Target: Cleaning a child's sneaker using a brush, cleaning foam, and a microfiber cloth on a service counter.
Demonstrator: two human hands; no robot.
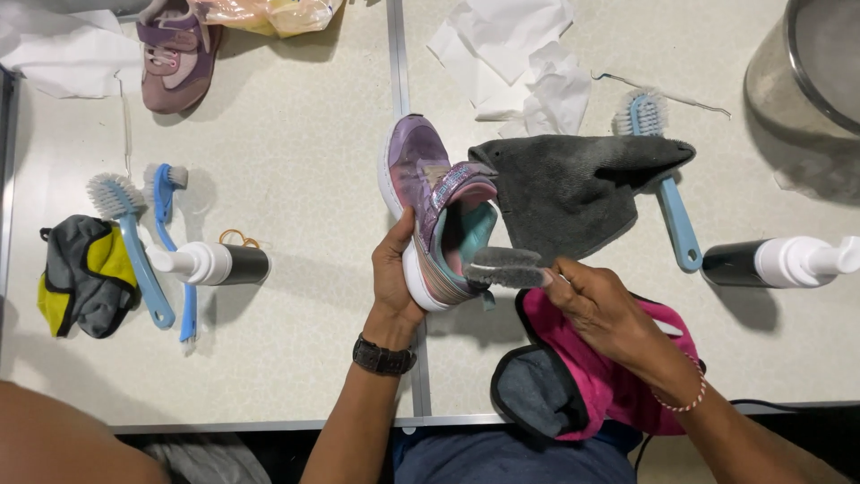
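A: Where is the shoe [436,215]?

B: Near the middle of the table [296,358], right of the seam between the two tabletops. The left hand [395,269] is wrapped around its sole side, fingers closed on it.

A: And the right hand [596,300]?

B: Closed on a grey strap [507,266] at the shoe's heel end, pinched between thumb and fingers.

A: Which way does the shoe point?

B: Toe away from the person, heel toward them. The long axis runs nearly straight up the table, tipped a little leftward, with the shoe rolled so the opening faces right.

A: What crowds it?

B: A grey cloth [573,193] touches its right side, with a blue brush [661,179] partly under the cloth. A pink and grey bag [582,376] lies under the right wrist at the near edge. White paper [520,63] lies beyond the toe.

A: Any free room?

B: Left of the seam, a bare stretch runs to a bottle [210,263] and two brushes [148,242]. Right, another bottle [779,262] lies well apart.

A: The surface?

B: Pale, speckled, metal-edged tabletops.
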